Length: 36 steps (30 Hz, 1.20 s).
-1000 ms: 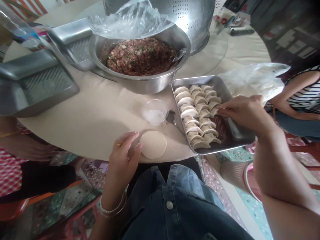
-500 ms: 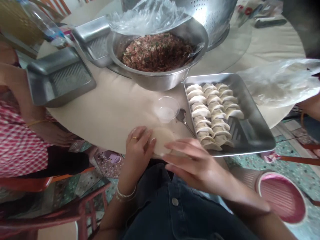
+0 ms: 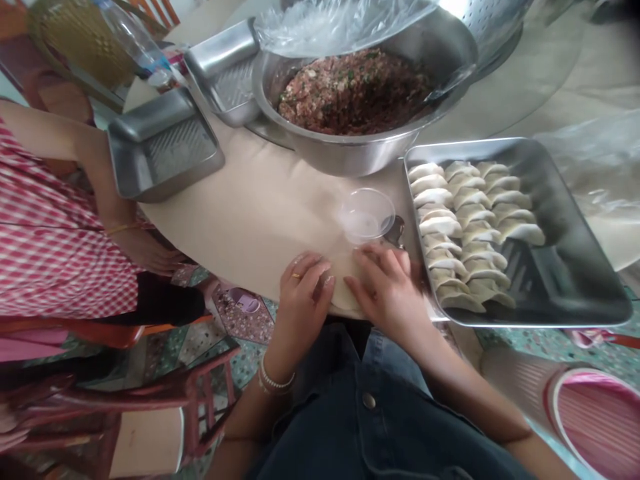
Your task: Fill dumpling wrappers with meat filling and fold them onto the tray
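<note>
A pale round dumpling wrapper (image 3: 344, 283) lies at the table's near edge, hard to tell from the cream cloth. My left hand (image 3: 305, 290) has its curled fingers pressed on the wrapper's left side. On its right side are the bent fingers of my right hand (image 3: 390, 287), thumb toward the wrapper. Just beyond my fingers stands a small clear plastic bowl (image 3: 369, 215). A metal spoon (image 3: 396, 232) rests beside it, its handle partly hidden by my right hand. Rows of folded dumplings (image 3: 467, 220) fill part of a metal tray (image 3: 575, 267) to the right.
A large steel bowl (image 3: 360, 155) of meat filling (image 3: 350, 93) stands ahead, partly covered by plastic film (image 3: 340, 27). Two metal trays, one nearer (image 3: 167, 150) and one farther (image 3: 230, 80), are at left beside a person in a checked garment (image 3: 75, 247). A bin (image 3: 555, 400) stands lower right.
My right hand has come down onto the wrapper's right side, its spread fingers now bent. My left hand stays at the left side. The view has shifted, so the table things appear farther right, except none lifted.
</note>
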Each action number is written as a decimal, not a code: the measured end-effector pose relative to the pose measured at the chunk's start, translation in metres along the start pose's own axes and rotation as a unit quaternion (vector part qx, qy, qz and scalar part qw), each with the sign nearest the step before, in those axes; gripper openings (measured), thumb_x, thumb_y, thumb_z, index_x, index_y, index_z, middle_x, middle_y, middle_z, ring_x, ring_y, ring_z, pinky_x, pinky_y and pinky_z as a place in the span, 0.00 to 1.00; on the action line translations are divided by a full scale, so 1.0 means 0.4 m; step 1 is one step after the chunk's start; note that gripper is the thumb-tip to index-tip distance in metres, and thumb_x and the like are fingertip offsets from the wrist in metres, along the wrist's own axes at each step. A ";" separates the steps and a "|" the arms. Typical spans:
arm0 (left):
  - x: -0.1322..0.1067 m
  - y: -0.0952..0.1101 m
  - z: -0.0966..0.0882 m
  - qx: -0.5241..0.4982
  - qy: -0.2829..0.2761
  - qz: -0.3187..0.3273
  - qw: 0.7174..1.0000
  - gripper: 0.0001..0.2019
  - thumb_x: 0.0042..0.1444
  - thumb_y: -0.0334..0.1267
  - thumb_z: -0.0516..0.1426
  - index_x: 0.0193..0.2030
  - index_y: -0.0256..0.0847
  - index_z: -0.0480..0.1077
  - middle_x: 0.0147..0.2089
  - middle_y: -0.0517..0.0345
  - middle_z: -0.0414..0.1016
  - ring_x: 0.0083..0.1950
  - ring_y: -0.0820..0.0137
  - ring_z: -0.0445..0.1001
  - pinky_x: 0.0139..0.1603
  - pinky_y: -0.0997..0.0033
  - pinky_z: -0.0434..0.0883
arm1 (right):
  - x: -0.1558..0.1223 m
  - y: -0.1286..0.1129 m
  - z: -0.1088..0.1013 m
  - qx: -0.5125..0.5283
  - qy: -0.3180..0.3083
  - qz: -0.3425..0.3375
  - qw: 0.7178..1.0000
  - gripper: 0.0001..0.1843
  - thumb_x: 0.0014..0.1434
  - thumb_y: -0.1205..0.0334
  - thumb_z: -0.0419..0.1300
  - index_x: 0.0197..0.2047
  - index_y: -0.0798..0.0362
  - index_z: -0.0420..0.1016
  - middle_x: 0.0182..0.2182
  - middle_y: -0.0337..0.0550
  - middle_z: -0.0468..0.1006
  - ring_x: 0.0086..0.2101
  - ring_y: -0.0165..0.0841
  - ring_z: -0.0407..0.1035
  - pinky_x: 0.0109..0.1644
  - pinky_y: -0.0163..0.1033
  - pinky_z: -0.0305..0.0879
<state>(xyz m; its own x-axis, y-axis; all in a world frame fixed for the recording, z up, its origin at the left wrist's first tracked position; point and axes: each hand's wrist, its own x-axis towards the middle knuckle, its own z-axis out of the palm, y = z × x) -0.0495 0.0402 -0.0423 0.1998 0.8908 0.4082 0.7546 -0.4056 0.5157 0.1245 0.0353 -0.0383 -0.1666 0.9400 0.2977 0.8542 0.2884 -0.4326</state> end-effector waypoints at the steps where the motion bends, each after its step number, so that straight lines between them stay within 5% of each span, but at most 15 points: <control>1: 0.000 0.000 -0.001 -0.001 -0.004 -0.001 1.000 0.10 0.60 0.34 0.57 0.49 0.39 0.71 0.53 0.48 0.75 0.58 0.62 0.71 0.60 0.54 0.72 | 0.000 0.000 0.001 0.009 0.009 -0.001 1.000 0.20 0.65 0.52 0.54 0.54 0.54 0.73 0.52 0.51 0.72 0.50 0.43 0.62 0.54 0.52 0.67; 7: -0.003 -0.001 -0.002 0.006 -0.021 -0.017 1.000 0.16 0.62 0.37 0.56 0.56 0.40 0.67 0.55 0.48 0.74 0.60 0.61 0.70 0.62 0.53 0.69 | 0.004 0.000 0.002 0.053 0.018 -0.007 0.998 0.12 0.64 0.58 0.56 0.47 0.52 0.75 0.45 0.47 0.76 0.47 0.41 0.64 0.52 0.52 0.65; 13: -0.004 0.002 -0.002 0.009 -0.024 -0.015 1.000 0.17 0.63 0.37 0.55 0.58 0.39 0.66 0.56 0.46 0.74 0.60 0.61 0.69 0.62 0.52 0.69 | 0.006 -0.002 0.001 0.071 0.046 -0.016 0.996 0.13 0.64 0.63 0.55 0.51 0.50 0.74 0.43 0.44 0.78 0.45 0.40 0.64 0.51 0.50 0.66; 24: -0.007 -0.002 -0.002 -0.014 -0.012 0.009 1.000 0.12 0.62 0.35 0.55 0.51 0.40 0.71 0.54 0.48 0.74 0.59 0.61 0.70 0.61 0.52 0.70 | 0.014 0.011 -0.002 0.061 0.063 -0.043 0.995 0.12 0.64 0.64 0.55 0.47 0.53 0.78 0.39 0.47 0.77 0.40 0.37 0.68 0.46 0.46 0.69; 31: -0.005 -0.004 -0.004 0.001 -0.031 0.012 0.999 0.18 0.60 0.41 0.58 0.55 0.40 0.67 0.57 0.45 0.73 0.60 0.58 0.70 0.61 0.50 0.70 | 0.034 0.019 0.006 0.057 0.059 -0.025 0.996 0.08 0.63 0.63 0.56 0.40 0.53 0.77 0.35 0.46 0.76 0.39 0.37 0.69 0.44 0.44 0.67; 36: -0.006 -0.012 -0.006 -0.021 -0.005 -0.003 1.000 0.15 0.64 0.35 0.52 0.57 0.41 0.67 0.56 0.46 0.73 0.59 0.63 0.71 0.60 0.54 0.71 | 0.061 0.031 0.018 0.036 0.066 -0.012 0.997 0.08 0.62 0.64 0.56 0.33 0.53 0.75 0.32 0.46 0.72 0.36 0.37 0.66 0.41 0.43 0.65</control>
<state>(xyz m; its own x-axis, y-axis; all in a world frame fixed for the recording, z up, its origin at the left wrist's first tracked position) -0.0549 0.0396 -0.0439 0.2010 0.8955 0.3970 0.7288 -0.4075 0.5503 0.1276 0.0633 -0.0424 -0.1154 0.9019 0.4163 0.8120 0.3270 -0.4835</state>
